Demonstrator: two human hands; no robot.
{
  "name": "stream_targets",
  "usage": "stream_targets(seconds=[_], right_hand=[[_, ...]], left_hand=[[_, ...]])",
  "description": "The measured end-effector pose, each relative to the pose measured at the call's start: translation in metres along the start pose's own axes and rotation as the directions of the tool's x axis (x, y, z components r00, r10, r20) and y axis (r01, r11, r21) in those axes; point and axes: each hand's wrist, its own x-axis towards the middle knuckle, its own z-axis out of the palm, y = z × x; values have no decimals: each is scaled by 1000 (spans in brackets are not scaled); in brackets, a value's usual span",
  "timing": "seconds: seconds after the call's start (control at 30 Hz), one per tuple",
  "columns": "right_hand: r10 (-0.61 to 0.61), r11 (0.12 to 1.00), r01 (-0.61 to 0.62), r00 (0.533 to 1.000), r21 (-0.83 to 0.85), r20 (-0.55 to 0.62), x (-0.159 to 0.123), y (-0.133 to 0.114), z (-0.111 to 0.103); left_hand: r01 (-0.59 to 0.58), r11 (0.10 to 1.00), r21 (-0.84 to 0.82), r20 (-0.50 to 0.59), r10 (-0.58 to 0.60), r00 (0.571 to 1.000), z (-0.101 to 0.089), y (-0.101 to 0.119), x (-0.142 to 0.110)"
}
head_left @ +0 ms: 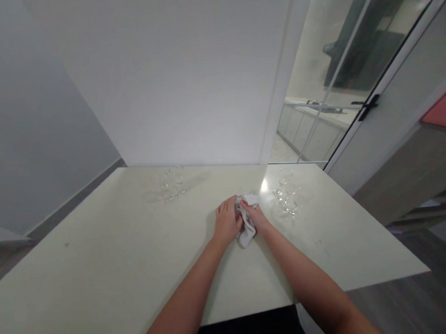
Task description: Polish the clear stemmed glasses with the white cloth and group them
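A crumpled white cloth (pixel 247 234) is bunched between my two hands near the middle of the table, and its lower end hangs toward me. My left hand (pixel 226 221) curls around the cloth's left side. From the right, my right hand (pixel 255 218) grips it, with the thumb pressed on top. Faint clear edges show just above the cloth, but whether a glass is wrapped inside I cannot tell. Several clear stemmed glasses (pixel 286 196) stand close together to the right of my hands. Another group of clear glasses (pixel 176 182) is farther back on the left.
The pale table (pixel 100 265) has its far edge against a white panel (pixel 188 88). Beyond the right corner is a glass-paned door (pixel 316 80) with a black handle (pixel 369 107). A red item (pixel 444 108) lies on a grey-brown surface at the far right.
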Motion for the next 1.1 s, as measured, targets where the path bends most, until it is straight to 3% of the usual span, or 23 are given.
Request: stream_targets(seconds=[0.1, 0.23, 0.53, 0.83, 0.97, 1.03, 1.1], right_hand=[[-162, 966, 157, 987, -208, -9, 1, -7, -8], [-224, 938, 199, 973, -285, -55, 1, -16, -14], [-245, 941, 195, 956, -278, -158, 10, -10, -19], [-340, 856, 265, 936, -444, -96, 11, -17, -24], [-303, 889, 244, 948, -386, -98, 14, -13, -26], [-276, 913, 229, 956, -337, -98, 13, -11, -24], [-242, 937, 210, 967, -278, -83, 10, -10, -20]], left_hand=[[-48, 997, -64, 23, 50, 998, 1, -1, 0], [-103, 983, -151, 14, 107, 994, 0, 1, -1], [-41, 987, -155, -9, 40, 999, -1, 1, -1], [-19, 993, -115, 36, 23, 999, -6, -6, 2], [-40, 999, -31, 20, 40, 999, -15, -10, 4], [-30, 996, -89, 33, 33, 999, -16, -11, 5], [26, 965, -260, 76, -6, 997, -15, -11, 5]])
